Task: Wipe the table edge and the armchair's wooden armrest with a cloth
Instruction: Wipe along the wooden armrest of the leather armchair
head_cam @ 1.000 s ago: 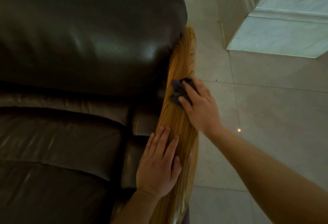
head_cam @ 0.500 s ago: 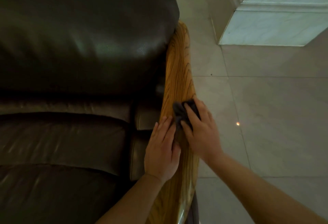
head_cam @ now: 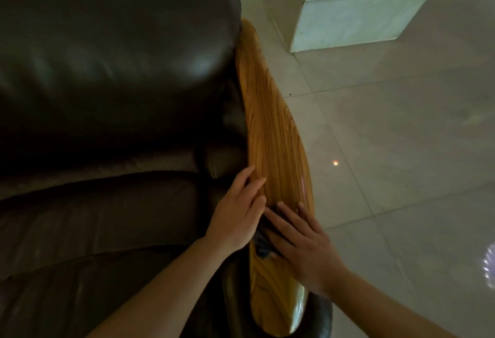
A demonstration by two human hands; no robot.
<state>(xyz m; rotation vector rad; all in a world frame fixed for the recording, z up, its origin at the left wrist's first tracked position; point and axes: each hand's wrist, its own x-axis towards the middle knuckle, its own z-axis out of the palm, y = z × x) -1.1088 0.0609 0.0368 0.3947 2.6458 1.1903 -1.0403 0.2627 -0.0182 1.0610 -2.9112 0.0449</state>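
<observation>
- Two bare hands rest on the wooden armrest (head_cam: 273, 134) of a dark brown leather armchair (head_cam: 112, 91), seen from above by a camera worn on the person's head.
- The armrest is a long, narrow, glossy plank of golden wood with dark grain lines, running from the top centre of the view down to the lower centre, along the armchair's right side.
- The right hand (head_cam: 305, 246) lies palm down across the lower part of the armrest, fingers spread and stretched out flat, pressing a dark cloth (head_cam: 263, 246) against the wood.
- Only a small bunched part of the cloth shows, dark grey or blue, peeking out under the right hand's thumb side, on the inner edge of the armrest.
- The left hand (head_cam: 238, 209) sits just beside the right one, touching it, with fingers loosely extended and close together; its fingertips rest on the inner edge of the armrest, where wood meets leather. It holds nothing.
- Both forearms enter from the bottom of the view.
- Pale floor tiles (head_cam: 401, 150) fill the right side, with a small orange spot of light (head_cam: 335, 162) on them near the armrest.
- A white marble-look column base (head_cam: 356, 16) stands on the floor at the upper right, well apart from the chair.
</observation>
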